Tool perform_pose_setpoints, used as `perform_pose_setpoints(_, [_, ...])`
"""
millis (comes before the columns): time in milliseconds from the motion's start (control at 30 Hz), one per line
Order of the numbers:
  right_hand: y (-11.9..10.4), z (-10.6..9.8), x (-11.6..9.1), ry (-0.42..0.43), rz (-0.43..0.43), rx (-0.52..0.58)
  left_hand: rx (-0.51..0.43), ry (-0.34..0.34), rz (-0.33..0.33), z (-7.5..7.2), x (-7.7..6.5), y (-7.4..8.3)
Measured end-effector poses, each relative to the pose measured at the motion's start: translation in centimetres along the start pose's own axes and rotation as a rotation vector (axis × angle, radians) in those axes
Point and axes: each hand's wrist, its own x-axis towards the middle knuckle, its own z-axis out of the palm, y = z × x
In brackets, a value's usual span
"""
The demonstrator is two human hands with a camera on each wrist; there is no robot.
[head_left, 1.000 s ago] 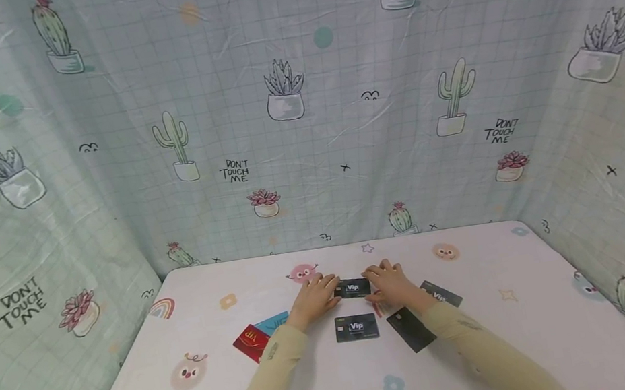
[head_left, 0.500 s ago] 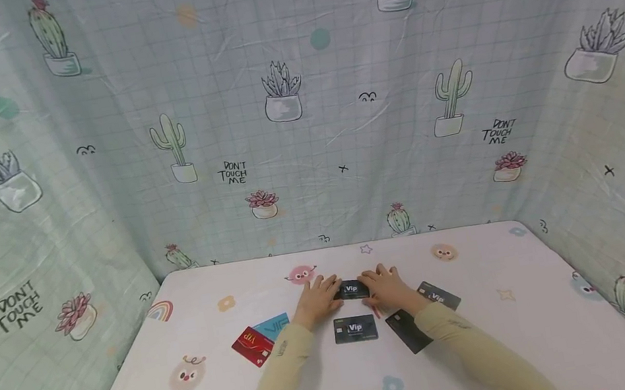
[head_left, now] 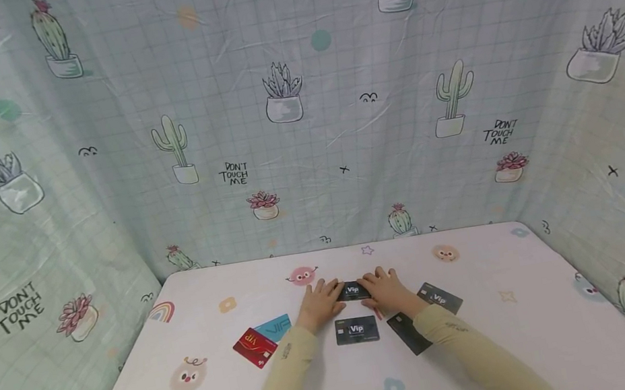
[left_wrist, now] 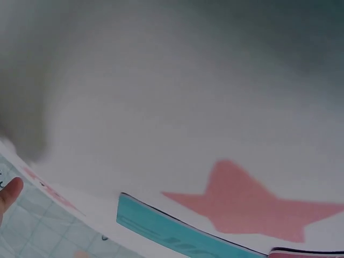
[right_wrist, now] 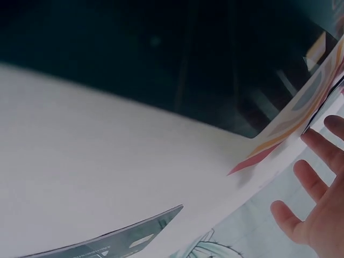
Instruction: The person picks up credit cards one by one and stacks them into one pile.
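Note:
Far back on the table, a black card printed "Vip" [head_left: 353,290] lies between my two hands. My left hand [head_left: 319,304] holds its left end, fingertips over the far corner and thumb at the near one. At the right end, my right hand [head_left: 388,292] grips it in the same way, covering that edge. The right wrist view shows the right hand [right_wrist: 322,199] with spread fingertips at a thin dark card edge. Only one fingertip [left_wrist: 11,192] shows in the left wrist view. A second black "Vip" card [head_left: 356,330] lies flat nearer to me, apart from both hands.
Left of the left forearm, a red card [head_left: 255,347] overlaps a blue card [head_left: 274,328]. By the right forearm lie a plain black card [head_left: 409,333], partly under the sleeve, and a grey "Vip" card [head_left: 440,297]. A patterned curtain [head_left: 297,177] surrounds the white table [head_left: 459,267].
Both hands have drawn slightly closer together over the far card, so their fingers cover more of its ends. The other cards have stayed where they were.

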Motion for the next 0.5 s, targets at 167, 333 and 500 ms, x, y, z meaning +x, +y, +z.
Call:
perform_pose_setpoints(167, [-0.01, 0.11, 0.17, -0.004, -0.016, -0.016, 0.003, 0.026, 0.021, -0.13, -0.04, -0.03])
perform_pose_setpoints(333, [0.0, 0.25, 0.28, -0.006, -0.014, -0.018, 0.028, 0.061, 0.04, 0.06, 0.13, -0.05])
perform_pose_setpoints(500, [-0.01, 0.13, 0.21, -0.003, -0.033, -0.038, 0.052, 0.065, 0.046, 0.06, 0.22, -0.02])
